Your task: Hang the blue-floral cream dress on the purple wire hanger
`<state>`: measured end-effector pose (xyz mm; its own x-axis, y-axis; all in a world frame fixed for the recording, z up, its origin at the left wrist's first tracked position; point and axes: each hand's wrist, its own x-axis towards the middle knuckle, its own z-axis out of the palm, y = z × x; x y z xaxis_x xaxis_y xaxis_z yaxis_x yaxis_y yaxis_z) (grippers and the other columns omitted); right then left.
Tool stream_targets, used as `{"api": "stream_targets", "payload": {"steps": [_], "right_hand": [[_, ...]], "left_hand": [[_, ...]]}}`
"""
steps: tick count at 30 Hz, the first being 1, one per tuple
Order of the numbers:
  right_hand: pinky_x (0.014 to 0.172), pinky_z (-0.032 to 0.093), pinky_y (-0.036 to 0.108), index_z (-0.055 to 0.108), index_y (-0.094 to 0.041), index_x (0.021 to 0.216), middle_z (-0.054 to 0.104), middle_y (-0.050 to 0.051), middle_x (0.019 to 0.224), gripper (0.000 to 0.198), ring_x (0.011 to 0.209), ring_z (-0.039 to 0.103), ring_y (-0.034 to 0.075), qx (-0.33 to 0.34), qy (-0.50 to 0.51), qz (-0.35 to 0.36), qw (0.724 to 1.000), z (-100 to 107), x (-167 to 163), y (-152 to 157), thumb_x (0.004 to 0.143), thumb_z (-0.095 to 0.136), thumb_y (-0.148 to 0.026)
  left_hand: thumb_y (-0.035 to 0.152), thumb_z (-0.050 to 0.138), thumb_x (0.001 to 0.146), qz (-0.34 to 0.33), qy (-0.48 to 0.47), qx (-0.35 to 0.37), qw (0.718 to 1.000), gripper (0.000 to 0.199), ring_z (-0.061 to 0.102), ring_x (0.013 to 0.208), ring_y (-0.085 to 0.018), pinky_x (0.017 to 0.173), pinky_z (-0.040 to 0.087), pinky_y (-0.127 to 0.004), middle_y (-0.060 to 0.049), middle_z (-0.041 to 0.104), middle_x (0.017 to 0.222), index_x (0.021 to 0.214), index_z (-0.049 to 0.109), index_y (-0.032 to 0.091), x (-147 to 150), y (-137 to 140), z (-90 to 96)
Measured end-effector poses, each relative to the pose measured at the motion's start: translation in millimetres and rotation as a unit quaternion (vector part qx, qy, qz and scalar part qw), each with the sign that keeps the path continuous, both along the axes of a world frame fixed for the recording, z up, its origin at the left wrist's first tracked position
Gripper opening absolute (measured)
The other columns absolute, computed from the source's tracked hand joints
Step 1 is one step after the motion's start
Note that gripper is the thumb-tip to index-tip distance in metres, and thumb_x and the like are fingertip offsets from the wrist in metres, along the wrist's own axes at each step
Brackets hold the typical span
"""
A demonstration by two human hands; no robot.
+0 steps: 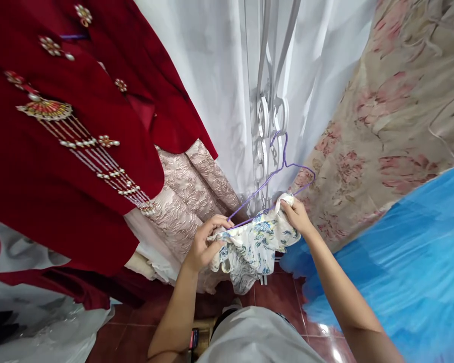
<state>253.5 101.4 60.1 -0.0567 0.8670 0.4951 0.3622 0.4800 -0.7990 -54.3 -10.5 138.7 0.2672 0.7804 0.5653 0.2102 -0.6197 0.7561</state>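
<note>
Purple wire bends into a thin clothes hanger (283, 169) right in front of you, its hook caught on the white wrought-iron scrollwork (268, 126) that stands between sheer white curtains (212, 75). From your head view, your left hand (204, 244) grasps one end of a small cream garment printed with blue flowers (251, 244), fingers (217, 222) clenched on the cloth just where the hanger's lower left arm ends. Your right hand (295, 214) pinches the garment's other end up against the hanger's right shoulder, thumb and fingers closed on the fabric. The garment hangs bunched between your two hands, draped under the hanger's lower wire and touching it.

To your left hangs a dark red velvet robe with beaded gold and pearl ornaments (60, 151), and beside it a pale pink brocade skirt (189, 191) reaches down near your left hand. To your right a beige curtain with pink roses (393, 111) hangs above a bright blue tulle fabric (401, 252) that lies just beside your right forearm. Below you, dark red floor tiles (280, 292) show.
</note>
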Motion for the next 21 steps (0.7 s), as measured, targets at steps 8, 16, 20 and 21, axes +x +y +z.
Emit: {"api": "stream_targets", "payload": {"steps": [8,16,20,21], "right_hand": [[0.071,0.044,0.032,0.061,-0.02,0.072,0.06,0.004,0.072,0.04,0.075,0.056,0.022,0.009,-0.014,-0.007,1.0,-1,4,-3,0.096,0.052,-0.05],[0.067,0.04,0.03,0.049,-0.021,0.064,0.056,0.002,0.073,0.04,0.071,0.052,0.019,0.02,-0.005,0.0,1.0,3,-12,-14,0.097,0.052,-0.043],[0.063,0.037,0.03,0.042,-0.022,0.06,0.05,0.001,0.067,0.044,0.066,0.048,0.017,0.029,0.0,0.026,0.999,6,-15,-19,0.097,0.052,-0.042],[0.063,0.037,0.03,0.041,-0.022,0.059,0.049,0.001,0.067,0.044,0.066,0.047,0.017,0.03,0.0,0.027,0.999,7,-15,-19,0.097,0.053,-0.042]], "left_hand": [[0.0,0.057,0.088,0.03,0.066,0.266,0.961,0.035,0.073,0.089,-0.018,0.076,0.058,-0.032,-0.005,0.078,0.102,0.107,0.074,0.024,-17,6,12.2],[0.011,0.057,0.096,-0.078,0.024,0.232,0.969,0.027,0.074,0.088,-0.017,0.07,0.059,-0.027,-0.009,0.076,0.111,0.111,0.075,0.025,-4,3,20.0],[0.009,0.069,0.089,0.019,-0.014,0.229,0.973,0.027,0.072,0.09,-0.016,0.075,0.058,-0.028,-0.004,0.076,0.103,0.106,0.077,0.028,0,26,27.7],[0.012,0.071,0.088,0.042,-0.039,0.217,0.975,0.022,0.071,0.089,-0.017,0.076,0.057,-0.029,-0.003,0.075,0.098,0.103,0.078,0.027,0,34,30.1]]}}
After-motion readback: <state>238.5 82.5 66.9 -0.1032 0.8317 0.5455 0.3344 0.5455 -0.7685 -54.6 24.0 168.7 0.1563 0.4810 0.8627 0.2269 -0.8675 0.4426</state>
